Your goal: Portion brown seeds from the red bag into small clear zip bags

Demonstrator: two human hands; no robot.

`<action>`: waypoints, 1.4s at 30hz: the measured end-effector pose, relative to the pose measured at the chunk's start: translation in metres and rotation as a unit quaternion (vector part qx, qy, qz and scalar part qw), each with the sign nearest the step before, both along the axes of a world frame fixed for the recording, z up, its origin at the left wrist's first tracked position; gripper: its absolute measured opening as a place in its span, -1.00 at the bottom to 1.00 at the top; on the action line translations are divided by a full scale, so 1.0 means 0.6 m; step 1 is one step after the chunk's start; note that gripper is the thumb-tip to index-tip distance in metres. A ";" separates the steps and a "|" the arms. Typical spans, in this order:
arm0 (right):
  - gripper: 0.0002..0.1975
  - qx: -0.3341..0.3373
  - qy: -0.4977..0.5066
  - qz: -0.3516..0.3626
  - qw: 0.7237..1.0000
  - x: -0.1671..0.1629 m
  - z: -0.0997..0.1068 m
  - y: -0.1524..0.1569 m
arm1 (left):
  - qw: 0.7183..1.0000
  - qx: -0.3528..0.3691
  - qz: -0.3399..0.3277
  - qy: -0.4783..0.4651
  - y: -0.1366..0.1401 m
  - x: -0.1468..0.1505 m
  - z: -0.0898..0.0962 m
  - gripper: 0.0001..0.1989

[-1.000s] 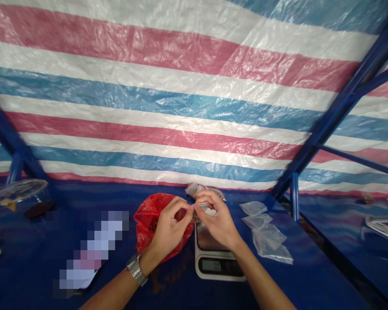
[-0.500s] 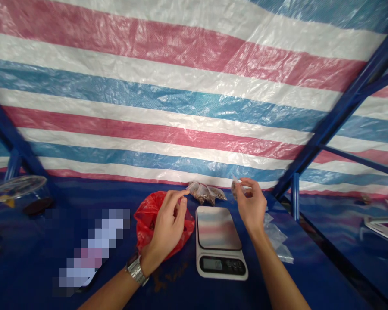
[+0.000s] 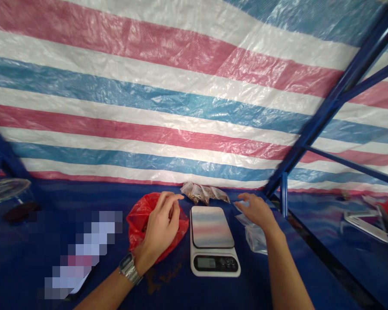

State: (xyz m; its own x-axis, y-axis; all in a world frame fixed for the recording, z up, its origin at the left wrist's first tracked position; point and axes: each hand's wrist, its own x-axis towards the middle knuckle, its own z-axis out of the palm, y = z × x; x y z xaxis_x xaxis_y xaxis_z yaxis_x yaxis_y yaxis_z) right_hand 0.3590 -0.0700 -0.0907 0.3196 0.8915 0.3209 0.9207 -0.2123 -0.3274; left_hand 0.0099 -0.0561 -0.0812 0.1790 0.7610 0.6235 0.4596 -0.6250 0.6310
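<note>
My left hand, with a metal wristwatch at the wrist, hovers over an open red plastic bag. Its fingers are loosely bent and apart, and I see nothing in them. On the right, my right hand reaches over clear empty plastic bags with thumb and fingers apart; whether it touches the top one is unclear. Between the hands lies a white digital kitchen scale with a bare plate. Behind the scale, several small clear bags of brown bits lie in a row.
A phone-like object, mostly pixelated, lies at left. Beyond it are a clear plastic tub and a dark round lid. Brown crumbs mark the blue table. A blue metal frame post stands at right, before striped sheeting.
The small filled bag has left my right hand and lies at the right end of the row. My right hand has come down over the empty bags. The view has turned slightly right.
</note>
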 end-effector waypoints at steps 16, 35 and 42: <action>-0.74 0.206 0.309 0.327 0.869 -0.244 0.058 -0.013 | 0.979 0.113 0.013 0.167 -0.021 0.016 -0.003 -0.22; -0.65 0.184 0.316 0.329 0.871 -0.277 0.042 -0.023 | 0.978 0.137 -0.018 0.154 -0.013 -0.006 0.021 -0.72; -0.75 0.103 0.232 0.348 0.902 -0.309 0.046 -0.027 | 0.987 -0.011 0.043 -0.152 0.038 -0.045 0.069 -0.69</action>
